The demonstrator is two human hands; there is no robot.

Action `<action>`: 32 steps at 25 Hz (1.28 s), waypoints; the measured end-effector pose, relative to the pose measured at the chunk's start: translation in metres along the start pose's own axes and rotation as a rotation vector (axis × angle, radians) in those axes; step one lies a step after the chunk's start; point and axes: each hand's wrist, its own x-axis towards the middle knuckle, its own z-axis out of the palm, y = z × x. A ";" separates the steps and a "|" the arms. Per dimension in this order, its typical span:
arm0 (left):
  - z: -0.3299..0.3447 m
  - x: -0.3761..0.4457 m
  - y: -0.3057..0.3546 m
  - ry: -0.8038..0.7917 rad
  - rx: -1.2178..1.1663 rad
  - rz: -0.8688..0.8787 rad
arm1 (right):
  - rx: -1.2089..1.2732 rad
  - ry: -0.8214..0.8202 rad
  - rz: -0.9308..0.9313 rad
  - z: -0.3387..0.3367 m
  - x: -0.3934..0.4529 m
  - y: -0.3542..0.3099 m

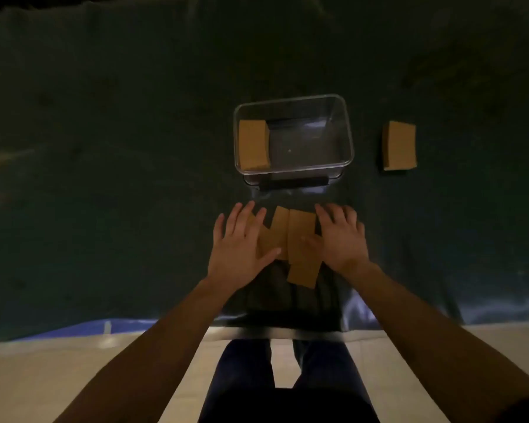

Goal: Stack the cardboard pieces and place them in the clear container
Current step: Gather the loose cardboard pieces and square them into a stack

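Several loose brown cardboard pieces (290, 239) lie overlapping on the dark table in front of me. My left hand (242, 245) rests flat on their left side with fingers spread. My right hand (338, 236) lies flat on their right side, fingers apart, thumb on a piece. Neither hand grips anything. Beyond them stands the clear container (345, 129), with a stack of cardboard (253, 145) inside at its left end. A second cardboard stack (399, 145) sits on the table to the right of the container.
A dark cloth (104, 178) covers the table, whose near edge (287, 332) runs just below the pieces. My legs (287, 386) and a pale floor (43, 377) show beneath it. A black bar (293, 182) lies along the container's near side.
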 end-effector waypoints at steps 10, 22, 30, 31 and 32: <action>0.024 0.019 -0.003 -0.010 -0.063 0.015 | -0.056 -0.012 0.042 0.016 0.028 -0.019; 0.033 0.022 0.016 -0.037 -0.124 0.035 | 0.422 -0.247 0.180 0.017 -0.010 0.008; 0.043 0.009 0.006 -0.075 -0.127 0.025 | 0.203 -0.041 0.264 0.024 -0.005 -0.016; 0.042 0.009 0.004 -0.066 -0.124 0.022 | 0.187 -0.024 0.275 0.022 -0.003 -0.018; 0.041 0.009 0.002 -0.053 -0.119 0.021 | 0.178 -0.019 0.281 0.021 -0.002 -0.018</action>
